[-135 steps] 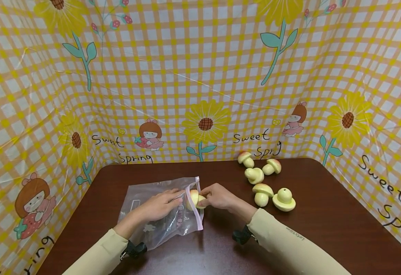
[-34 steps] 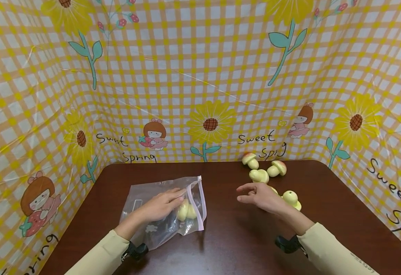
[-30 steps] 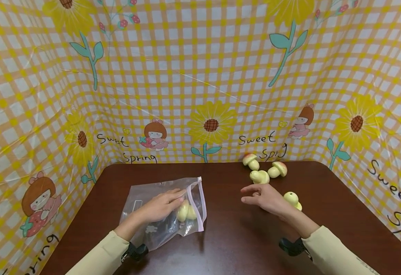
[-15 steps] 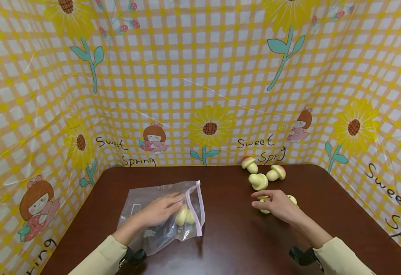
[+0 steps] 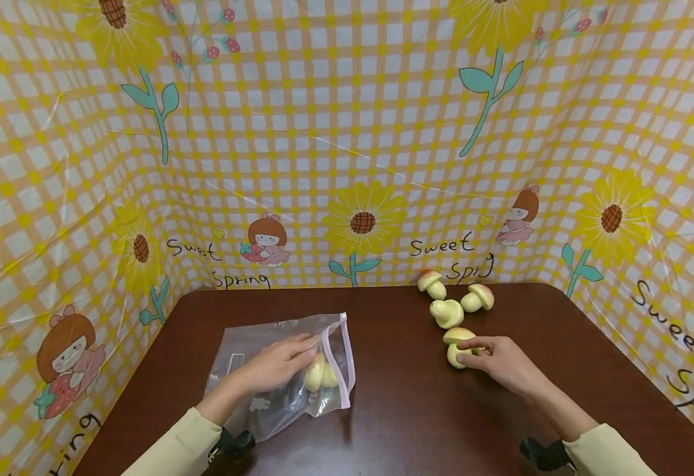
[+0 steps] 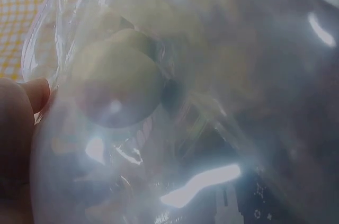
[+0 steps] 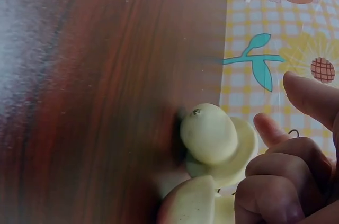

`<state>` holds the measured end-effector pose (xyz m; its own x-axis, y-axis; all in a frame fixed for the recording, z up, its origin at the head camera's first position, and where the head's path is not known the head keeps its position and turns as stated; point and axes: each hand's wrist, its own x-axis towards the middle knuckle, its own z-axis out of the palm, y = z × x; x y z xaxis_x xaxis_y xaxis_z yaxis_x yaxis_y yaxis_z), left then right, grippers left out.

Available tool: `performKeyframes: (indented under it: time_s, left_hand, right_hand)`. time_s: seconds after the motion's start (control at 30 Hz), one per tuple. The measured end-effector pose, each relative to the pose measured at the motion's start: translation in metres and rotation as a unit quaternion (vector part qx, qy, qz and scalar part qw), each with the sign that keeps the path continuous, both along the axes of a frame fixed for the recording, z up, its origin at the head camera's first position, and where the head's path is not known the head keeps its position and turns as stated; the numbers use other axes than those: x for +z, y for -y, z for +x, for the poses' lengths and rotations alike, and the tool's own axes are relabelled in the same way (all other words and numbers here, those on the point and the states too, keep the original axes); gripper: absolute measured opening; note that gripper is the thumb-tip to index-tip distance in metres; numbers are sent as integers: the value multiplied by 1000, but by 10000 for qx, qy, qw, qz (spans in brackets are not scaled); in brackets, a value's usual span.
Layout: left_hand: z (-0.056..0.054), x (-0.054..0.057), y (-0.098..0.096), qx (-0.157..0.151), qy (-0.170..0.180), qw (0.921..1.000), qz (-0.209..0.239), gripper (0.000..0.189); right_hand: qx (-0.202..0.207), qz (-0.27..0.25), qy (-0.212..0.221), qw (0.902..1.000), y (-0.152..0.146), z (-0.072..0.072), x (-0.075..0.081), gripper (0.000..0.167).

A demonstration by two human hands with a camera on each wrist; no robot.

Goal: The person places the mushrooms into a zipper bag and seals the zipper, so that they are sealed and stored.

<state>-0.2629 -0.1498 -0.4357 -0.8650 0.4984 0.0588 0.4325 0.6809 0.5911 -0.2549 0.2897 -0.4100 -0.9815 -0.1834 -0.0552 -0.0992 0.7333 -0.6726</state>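
Observation:
A clear zip bag (image 5: 299, 327) with a pale pink zip edge lies on the table, its mouth facing right. Inside it, near the mouth, is a pale yellow toy mushroom (image 5: 316, 375), seen blurred through plastic in the left wrist view. My left hand (image 5: 278, 363) rests on top of the bag with relaxed fingers. My right hand (image 5: 504, 360) hovers at a toy mushroom (image 5: 455, 355) with a reddish cap, thumb and forefinger spread. The right wrist view has nothing between those fingers; an upturned mushroom (image 7: 209, 134), stem up, stands just beside them. Whether any fingertip touches a mushroom, I cannot tell.
Farther back on the dark wooden table (image 5: 394, 410) lie more toy mushrooms: one by the back edge (image 5: 431, 284), one to its right (image 5: 478, 299), one on its side (image 5: 447, 313). Checkered fabric (image 5: 299, 165) stands behind and along both sides.
My right hand has left the bag's mouth and moved right to the loose mushrooms. The mushroom it held there now lies inside the bag. My left hand has stayed on the bag.

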Motion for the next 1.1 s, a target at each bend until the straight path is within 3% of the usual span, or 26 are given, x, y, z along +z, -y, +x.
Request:
performKeyframes:
  time_s: [0.23,0.43,0.77,1.1]
  left_hand:
    - [1,-1,0,84,145,9999,5,50]
    - [-1,-1,-2,52,51,10000,-3,50]
    - [-1,-2,-1,63,39,10000,22,49]
    - [0,0,0,126,113,9999,-33,50]
  right_hand:
    - [-129,208,-306,9992,1,3,-9,38]
    - [-300,299,-347,9985,1,5,-15,39]
    - [-392,309,-412,9979,-9,5,-9,48]
    - [-533,-14,-313,9981,-26,6,2,51]
